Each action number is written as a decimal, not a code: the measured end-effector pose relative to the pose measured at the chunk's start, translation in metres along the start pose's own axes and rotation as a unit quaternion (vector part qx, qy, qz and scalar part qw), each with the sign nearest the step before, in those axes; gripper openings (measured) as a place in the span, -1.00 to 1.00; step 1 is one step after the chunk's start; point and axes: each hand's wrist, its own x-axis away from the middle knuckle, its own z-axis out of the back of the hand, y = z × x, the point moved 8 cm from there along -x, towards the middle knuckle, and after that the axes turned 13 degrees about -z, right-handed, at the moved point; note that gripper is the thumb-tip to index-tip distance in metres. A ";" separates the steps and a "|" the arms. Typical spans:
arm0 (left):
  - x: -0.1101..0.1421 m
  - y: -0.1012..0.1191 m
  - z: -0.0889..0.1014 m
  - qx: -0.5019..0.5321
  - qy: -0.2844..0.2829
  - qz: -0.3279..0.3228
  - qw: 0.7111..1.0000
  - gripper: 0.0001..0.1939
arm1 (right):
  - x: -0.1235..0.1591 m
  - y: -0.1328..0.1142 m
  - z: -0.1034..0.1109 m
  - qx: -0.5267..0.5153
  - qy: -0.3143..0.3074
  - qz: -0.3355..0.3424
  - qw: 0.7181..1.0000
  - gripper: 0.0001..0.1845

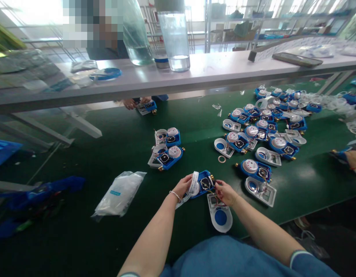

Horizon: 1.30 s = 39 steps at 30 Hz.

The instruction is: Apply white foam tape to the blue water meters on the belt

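My left hand [183,186] is closed around the left side of a blue meter body [203,184] lying on the green table, and a white strip [193,182] runs across its fingers. My right hand [225,192] pinches the same meter's right side, near its dark square module and thin wires. Just in front of the meter lies its white cover [220,215] with a blue round window, open side up.
Two more blue meters [168,150] sit beyond my hands, and a pile of several meters and white covers [267,123] spreads at right. A clear plastic bag [120,194] lies at left. Across the table another person's hands [134,102] hold a meter under a raised shelf [224,73].
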 end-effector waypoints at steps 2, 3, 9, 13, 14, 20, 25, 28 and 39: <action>0.001 -0.002 0.004 0.017 0.007 0.016 1.000 -0.38 | -0.003 0.006 -0.013 -0.014 -0.005 -0.005 1.000 -0.76; 0.002 -0.003 0.006 0.023 0.010 0.024 0.999 -0.42 | -0.002 0.009 -0.017 -0.016 -0.008 -0.008 1.000 -0.76; 0.033 -0.015 0.000 0.025 -0.008 0.048 0.998 -0.57 | 0.018 0.039 -0.015 0.021 -0.005 -0.054 0.998 -0.76; 0.057 -0.005 -0.002 -0.027 0.004 -0.001 1.000 -0.51 | 0.032 0.053 0.005 0.040 0.041 -0.049 0.997 -0.71; 0.062 0.002 0.000 -0.047 0.017 -0.023 0.998 -0.49 | 0.035 0.051 0.010 0.042 0.055 -0.034 0.997 -0.71; 0.107 0.073 -0.014 -0.231 -0.004 -0.192 0.954 -0.67 | 0.090 -0.002 -0.004 0.048 0.016 0.084 0.995 -0.62; 0.138 0.108 -0.046 -0.403 -0.013 -0.316 0.859 -0.69 | 0.157 -0.022 -0.074 0.143 -0.181 0.116 0.966 -0.59; 0.149 0.114 -0.055 -0.461 0.001 -0.343 0.819 -0.67 | 0.178 -0.022 -0.089 0.234 -0.165 0.190 0.939 -0.61; 0.195 0.127 -0.050 -0.579 0.124 -0.298 0.749 -0.69 | 0.216 -0.008 -0.095 0.335 -0.074 0.377 0.860 -0.85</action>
